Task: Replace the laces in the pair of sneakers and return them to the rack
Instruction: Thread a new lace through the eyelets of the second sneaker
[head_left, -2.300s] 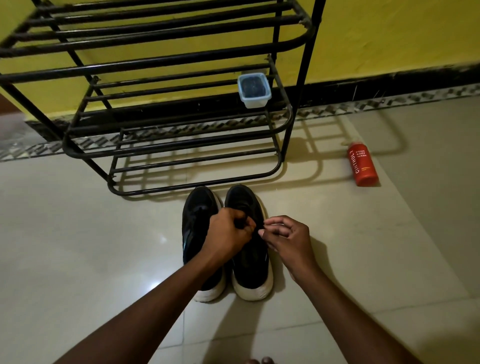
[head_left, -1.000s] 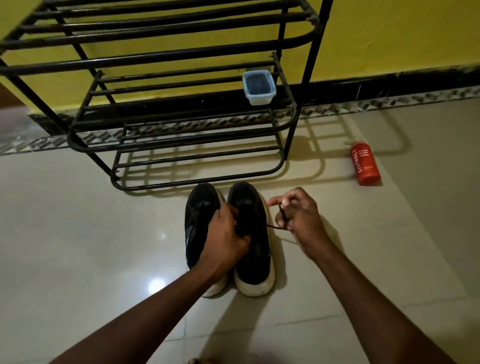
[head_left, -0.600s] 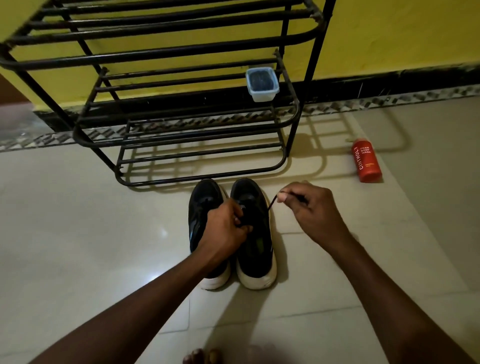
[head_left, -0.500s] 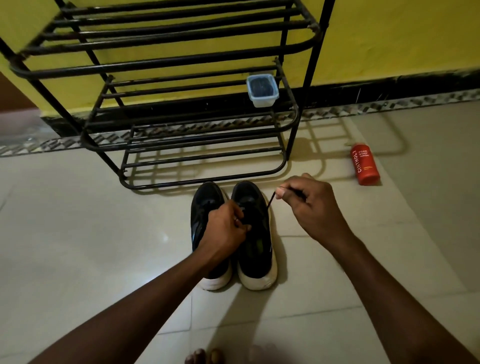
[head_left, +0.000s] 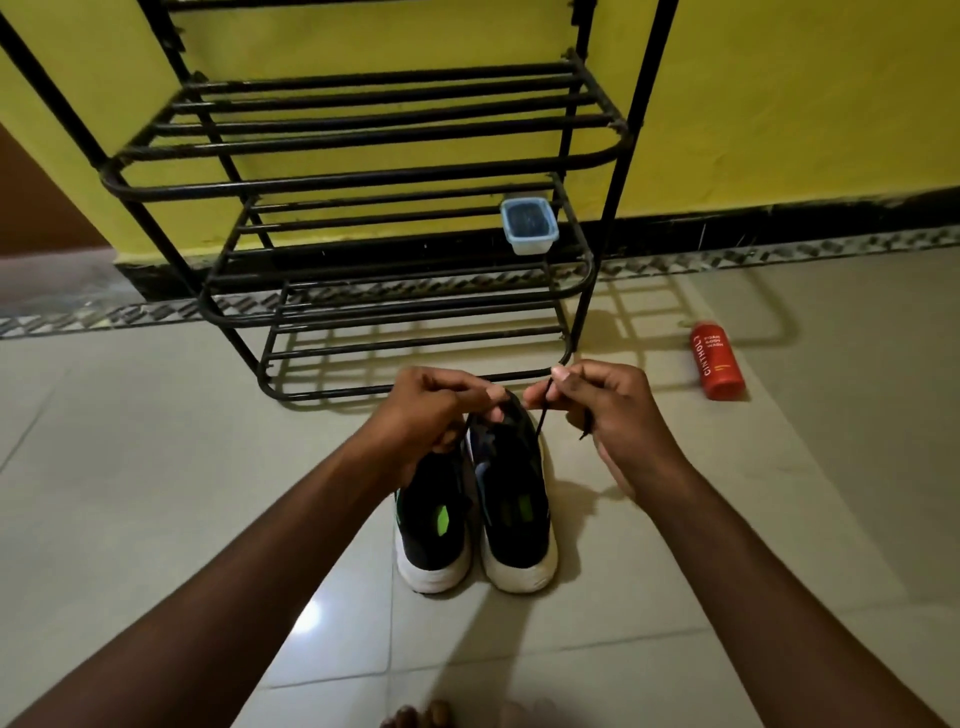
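Head view, near to far. Bare toes (head_left: 415, 716) at btm edge, on floor tiles (head_left: 156, 519). Next, pair of sneakers (head_left: 447, 551) side by side on the floor, heels toward cam, toes toward rack (head_left: 363, 182), just short of its btm shelf. Over the R-side shoe (head_left: 519, 519), both hands busy. Left hand (head_left: 431, 410): fingers curled, pinching what looks like one run of black lace (head_left: 542, 415) at the shoe's top. Right hand (head_left: 613, 415): thumb + forefinger pinching the other run, holding it taut up from the shoe, loose tip dangling below the palm. Reads as mid-lacing on this shoe; can't tell eyelet count, hidden by hands. L-side shoe (head_left: 434, 525) too dim to judge for lace. Prob. under halfway: left to do = finish this shoe, maybe lace the other, then shelve both. Not yet on rack. Farther back, small lidded tub (head_left: 529, 227) on the rack's mid shelf, R end. Red bottle (head_left: 718, 361) lying on floor to the R, well apart from the shoes.
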